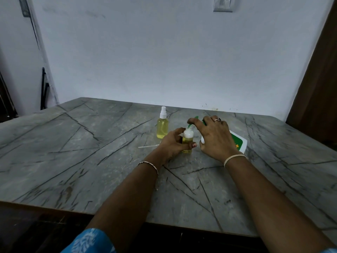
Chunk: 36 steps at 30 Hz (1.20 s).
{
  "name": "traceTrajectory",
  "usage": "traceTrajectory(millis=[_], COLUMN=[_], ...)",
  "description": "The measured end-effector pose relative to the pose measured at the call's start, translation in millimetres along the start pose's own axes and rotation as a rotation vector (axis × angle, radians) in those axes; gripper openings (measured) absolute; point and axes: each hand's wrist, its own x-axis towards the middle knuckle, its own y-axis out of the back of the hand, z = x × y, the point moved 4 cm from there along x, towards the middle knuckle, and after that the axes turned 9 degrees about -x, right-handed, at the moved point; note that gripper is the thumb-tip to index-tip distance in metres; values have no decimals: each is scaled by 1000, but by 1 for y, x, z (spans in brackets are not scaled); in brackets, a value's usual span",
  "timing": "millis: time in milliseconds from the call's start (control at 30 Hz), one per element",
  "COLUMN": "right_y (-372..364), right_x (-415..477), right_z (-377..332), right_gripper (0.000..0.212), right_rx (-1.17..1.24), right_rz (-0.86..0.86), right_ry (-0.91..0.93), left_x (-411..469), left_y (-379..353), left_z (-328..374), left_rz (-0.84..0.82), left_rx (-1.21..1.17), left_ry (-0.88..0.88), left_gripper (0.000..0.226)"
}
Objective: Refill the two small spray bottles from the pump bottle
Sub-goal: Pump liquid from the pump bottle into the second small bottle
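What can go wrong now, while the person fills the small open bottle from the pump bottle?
1. The green spout sits at the narrow mouth of the open small bottle, held by the left hand; a slight misalignment could spill liquid on the table.
2. The pump bottle looks tilted under the right hand; pressing may make it slip.

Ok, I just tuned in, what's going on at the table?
A person is mid-refill. The left hand grips the uncapped spray bottle, upright on the table and partly full of yellow liquid. The right hand holds the pump bottle, fingers over its green pump head, spout at the open neck. The second spray bottle stands capped behind, untouched.
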Motion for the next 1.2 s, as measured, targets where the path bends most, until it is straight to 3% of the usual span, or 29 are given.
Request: traceTrajectory(millis=[367,500,633,800,1200], right_y=[1,-1,-1,0,0], right_x=[-1,2,0,-2,2], right_z=[1,-1,0,2,0], right_gripper=[73,71,74,77,68], right_rx=[-3,12,-11,-19,86], right_rz=[-6,13,17,-10,-5], right_ry=[-10,-17,-6,3,-34], left_x=[0,-1,0,0,-1], left_y=[-1,-1,-1,0,-1], left_z=[2,2,1,1,2], left_rz=[-4,-3,4,9,2], left_rx=[-34,-34,-36,-43,-43], left_ry=[15,22,20,19,21], left_gripper=[56,77,62,58,64])
